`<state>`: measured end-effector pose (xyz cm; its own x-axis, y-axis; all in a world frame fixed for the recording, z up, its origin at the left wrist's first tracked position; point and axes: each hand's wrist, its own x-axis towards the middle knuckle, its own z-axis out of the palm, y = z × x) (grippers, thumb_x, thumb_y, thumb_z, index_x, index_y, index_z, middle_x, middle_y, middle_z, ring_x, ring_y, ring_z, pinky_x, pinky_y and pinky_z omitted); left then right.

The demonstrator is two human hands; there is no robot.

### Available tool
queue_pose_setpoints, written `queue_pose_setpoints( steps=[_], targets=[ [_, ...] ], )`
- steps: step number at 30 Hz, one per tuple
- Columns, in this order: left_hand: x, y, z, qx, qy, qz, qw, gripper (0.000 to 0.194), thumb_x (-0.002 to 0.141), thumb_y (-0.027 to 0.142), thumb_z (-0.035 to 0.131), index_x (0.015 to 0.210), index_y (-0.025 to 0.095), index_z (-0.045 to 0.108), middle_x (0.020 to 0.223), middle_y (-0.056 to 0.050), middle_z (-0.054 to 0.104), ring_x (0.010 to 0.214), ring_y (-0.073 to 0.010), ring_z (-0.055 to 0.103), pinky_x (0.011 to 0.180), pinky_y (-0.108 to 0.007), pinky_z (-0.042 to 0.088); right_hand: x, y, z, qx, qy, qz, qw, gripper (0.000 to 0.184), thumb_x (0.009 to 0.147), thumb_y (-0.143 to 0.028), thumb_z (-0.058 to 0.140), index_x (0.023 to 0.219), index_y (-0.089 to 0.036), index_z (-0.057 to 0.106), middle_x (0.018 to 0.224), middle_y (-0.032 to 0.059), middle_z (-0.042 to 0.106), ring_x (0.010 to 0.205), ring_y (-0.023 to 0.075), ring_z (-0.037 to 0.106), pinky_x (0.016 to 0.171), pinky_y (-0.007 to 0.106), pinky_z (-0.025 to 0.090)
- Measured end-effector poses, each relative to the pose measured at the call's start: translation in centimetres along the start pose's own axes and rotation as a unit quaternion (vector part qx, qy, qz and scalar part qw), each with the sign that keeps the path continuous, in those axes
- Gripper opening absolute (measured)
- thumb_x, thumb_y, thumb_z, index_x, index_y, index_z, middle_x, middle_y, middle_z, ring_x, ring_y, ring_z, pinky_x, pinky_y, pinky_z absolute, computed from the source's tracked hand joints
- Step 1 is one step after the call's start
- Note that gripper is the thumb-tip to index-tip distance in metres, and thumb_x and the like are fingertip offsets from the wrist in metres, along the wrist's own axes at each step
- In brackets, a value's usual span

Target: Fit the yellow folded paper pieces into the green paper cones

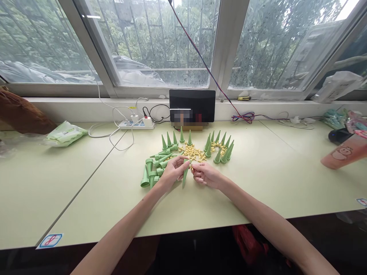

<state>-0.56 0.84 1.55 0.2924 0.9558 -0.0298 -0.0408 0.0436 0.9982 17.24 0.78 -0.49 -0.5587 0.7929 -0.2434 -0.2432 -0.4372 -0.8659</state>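
My left hand (173, 170) is closed on a green plastic spike (185, 176), its pointed end tilted down toward me. Close beside it, my right hand (207, 175) pinches a small yellow piece (192, 166) at the spike's wide end; whether the two touch I cannot tell. Just beyond my hands lies a loose pile of small yellow pieces (194, 152). More green spikes (150, 172) lie heaped to the left of my left hand. Several other spikes stand point up in a row at the back left (181, 135) and in a curved group at the right (218, 156).
A dark screen (192, 106) stands at the back by the window. A power strip (137, 124) with cables lies left of it, and a bundled cable (243, 117) right. A green packet (67, 133) is at far left, an orange cup (344, 152) at far right.
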Motion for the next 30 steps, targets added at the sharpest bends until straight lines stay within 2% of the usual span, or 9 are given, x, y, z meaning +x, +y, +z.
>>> queue_pose_setpoints(
  steps=[4, 7, 10, 13, 20, 25, 30],
  targets=[
    [0.19, -0.08, 0.08, -0.025, 0.026, 0.000, 0.999, 0.043, 0.075, 0.051, 0.077, 0.096, 0.017, 0.062, 0.053, 0.008, 0.043, 0.040, -0.0055, 0.036, 0.038, -0.019, 0.032, 0.23, 0.47, 0.53, -0.117, 0.072, -0.115, 0.984, 0.044, 0.082, -0.059, 0.066, 0.077, -0.016, 0.057, 0.055, -0.0059, 0.049, 0.039, 0.0080, 0.049, 0.034, 0.019, 0.034],
    [0.28, 0.00, 0.08, -0.062, 0.025, -0.007, 0.998, 0.040, 0.074, 0.051, 0.077, 0.088, 0.018, 0.059, 0.047, 0.010, 0.039, 0.039, -0.0052, 0.033, 0.039, -0.018, 0.031, 0.18, 0.78, 0.84, -0.199, 0.117, -0.211, 0.950, 0.038, 0.088, -0.056, 0.061, 0.086, -0.018, 0.057, 0.068, -0.0025, 0.057, 0.041, 0.0085, 0.052, 0.038, 0.023, 0.040],
    [0.34, 0.09, 0.07, -0.097, 0.020, -0.021, 0.995, 0.040, 0.075, 0.050, 0.077, 0.084, 0.018, 0.056, 0.045, 0.010, 0.037, 0.038, -0.0047, 0.030, 0.038, -0.017, 0.030, -0.03, 0.95, 0.98, -0.278, 0.143, -0.276, 0.909, 0.032, 0.090, -0.051, 0.060, 0.095, -0.019, 0.058, 0.076, -0.0011, 0.057, 0.046, 0.0090, 0.054, 0.043, 0.024, 0.042],
    [0.37, 0.07, 0.10, -0.109, 0.016, -0.026, 0.994, 0.039, 0.076, 0.049, 0.077, 0.082, 0.018, 0.055, 0.045, 0.010, 0.036, 0.038, -0.0045, 0.029, 0.038, -0.016, 0.029, -0.15, 1.04, 0.99, -0.332, 0.154, -0.302, 0.881, 0.029, 0.092, -0.048, 0.059, 0.094, -0.020, 0.058, 0.073, -0.0015, 0.055, 0.048, 0.0099, 0.053, 0.048, 0.025, 0.043],
    [0.25, 0.10, 0.16, -0.092, 0.008, -0.021, 0.995, 0.038, 0.077, 0.050, 0.075, 0.080, 0.018, 0.054, 0.045, 0.010, 0.035, 0.038, -0.0045, 0.030, 0.037, -0.016, 0.029, -0.13, 1.05, 0.90, -0.377, 0.174, -0.322, 0.851, 0.028, 0.094, -0.046, 0.055, 0.085, -0.020, 0.061, 0.065, -0.0008, 0.057, 0.048, 0.0111, 0.049, 0.052, 0.027, 0.042],
    [0.14, 0.21, 0.08, -0.074, 0.008, -0.023, 0.997, 0.039, 0.076, 0.051, 0.076, 0.082, 0.018, 0.056, 0.047, 0.010, 0.036, 0.038, -0.0046, 0.030, 0.036, -0.017, 0.028, -0.24, 1.01, 0.93, -0.380, 0.184, -0.314, 0.850, 0.031, 0.093, -0.048, 0.055, 0.083, -0.020, 0.064, 0.061, -0.0010, 0.057, 0.048, 0.0116, 0.049, 0.052, 0.026, 0.042],
    [0.03, 0.18, 0.02, -0.047, 0.010, -0.022, 0.999, 0.044, 0.073, 0.053, 0.078, 0.091, 0.017, 0.061, 0.056, 0.007, 0.049, 0.040, -0.0039, 0.033, 0.037, -0.018, 0.030, -0.46, 0.91, 1.11, -0.311, 0.169, -0.283, 0.891, 0.035, 0.092, -0.051, 0.058, 0.078, -0.019, 0.063, 0.055, -0.0030, 0.055, 0.038, 0.0095, 0.046, 0.044, 0.025, 0.037]
  ],
)
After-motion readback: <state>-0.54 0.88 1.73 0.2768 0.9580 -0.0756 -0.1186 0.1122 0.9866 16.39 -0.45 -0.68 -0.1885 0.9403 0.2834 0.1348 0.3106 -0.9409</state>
